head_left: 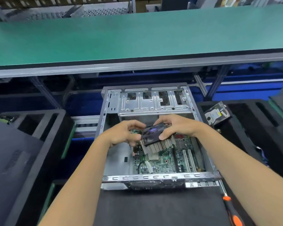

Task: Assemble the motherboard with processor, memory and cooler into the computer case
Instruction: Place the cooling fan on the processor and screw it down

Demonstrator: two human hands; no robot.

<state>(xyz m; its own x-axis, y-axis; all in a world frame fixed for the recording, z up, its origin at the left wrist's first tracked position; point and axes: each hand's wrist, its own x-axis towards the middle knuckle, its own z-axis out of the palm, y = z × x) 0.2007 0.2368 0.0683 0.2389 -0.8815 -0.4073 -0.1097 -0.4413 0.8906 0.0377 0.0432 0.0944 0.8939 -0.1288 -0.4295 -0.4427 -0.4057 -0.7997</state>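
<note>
Lying nearest, at bottom right: orange-and-black screwdriver [232, 212] on black mat [153, 207]. Holding cooler [155, 139] tilted above motherboard [163, 160] inside open computer case [153, 105], fan side turning up-left, fins pointing down-right. Right hand [175, 126] grasping the fan; left hand [122, 134] pinching its left edge. Showing no readable writing, labels too blurred.

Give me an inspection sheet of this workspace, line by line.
Surface: black mat under the open case.
Job's things: computer case lies open; motherboard inside; cooler held tilted above it, not seated.
Clutter: screwdriver at right; hard drive on black foam.
Hands: left hand and right hand both grip the cooler.
Cables: black cable on the board.
Surroundings: green conveyor behind.
</note>
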